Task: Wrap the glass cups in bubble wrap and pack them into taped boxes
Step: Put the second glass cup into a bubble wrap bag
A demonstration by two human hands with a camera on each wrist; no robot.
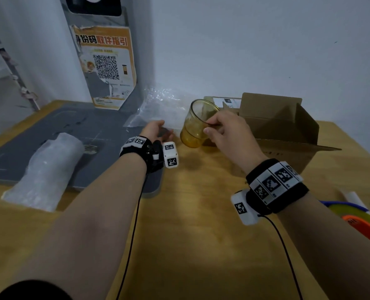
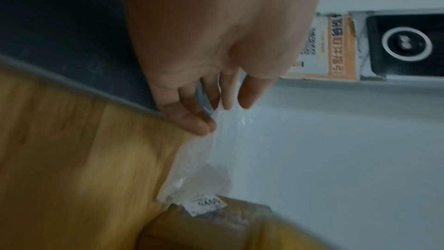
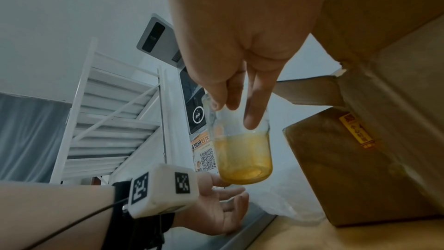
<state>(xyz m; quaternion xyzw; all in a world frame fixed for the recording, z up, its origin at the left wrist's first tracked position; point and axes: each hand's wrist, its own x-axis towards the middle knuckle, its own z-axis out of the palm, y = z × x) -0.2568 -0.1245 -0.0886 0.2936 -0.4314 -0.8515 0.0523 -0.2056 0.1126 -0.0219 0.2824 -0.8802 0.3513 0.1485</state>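
Note:
My right hand pinches the rim of an amber-tinted glass cup, held tilted just above the wooden table. In the right wrist view its thumb and fingers sit at the cup's mouth. My left hand lies palm up and relaxed, left of the cup, fingertips at the edge of a clear bubble wrap sheet that rises against the wall. It holds nothing. An open cardboard box stands right of the cup.
A bubble-wrapped bundle lies at the left on a grey mat. A smaller labelled box sits behind the cup. A kiosk with an orange QR poster stands at the back. Colourful items crowd the right edge.

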